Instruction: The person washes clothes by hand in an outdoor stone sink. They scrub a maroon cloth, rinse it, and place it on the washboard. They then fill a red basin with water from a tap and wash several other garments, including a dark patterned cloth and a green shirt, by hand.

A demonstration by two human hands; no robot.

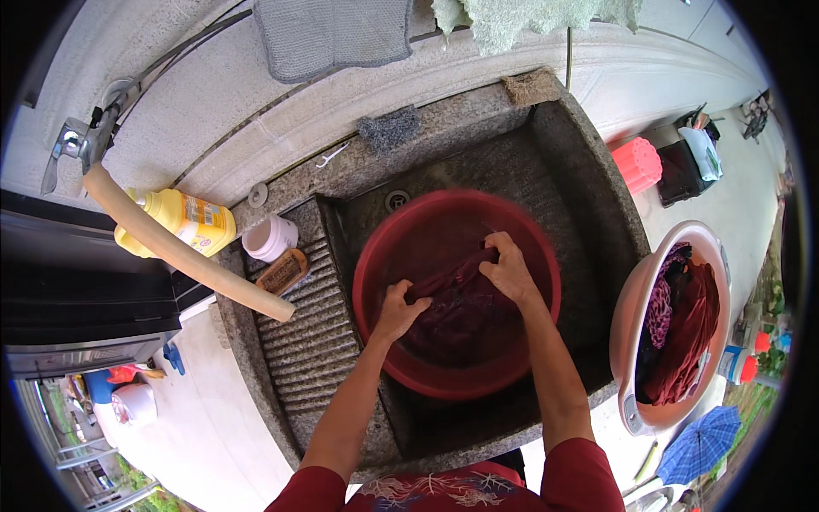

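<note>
A round red basin point(368, 350) with water in it stands inside a stone sink point(597, 171). Dark red wet cloth point(461, 294) lies partly under the water. My left hand point(399, 309) grips the cloth at its left side, fingers bent round it. At the upper right of the cloth, my right hand point(509, 269) pinches another part of it. Between the hands the fabric is bunched, and its lower folds are hard to make out in the dark water. What kind of garment it is, I cannot tell.
Left of the basin is a ridged washboard point(307, 333) with a wooden brush point(283, 271) and a white tub point(270, 238). A tap hose point(183, 247) hangs over it beside a yellow bottle point(198, 220). At right, a pink basin point(627, 341) holds clothes point(687, 333).
</note>
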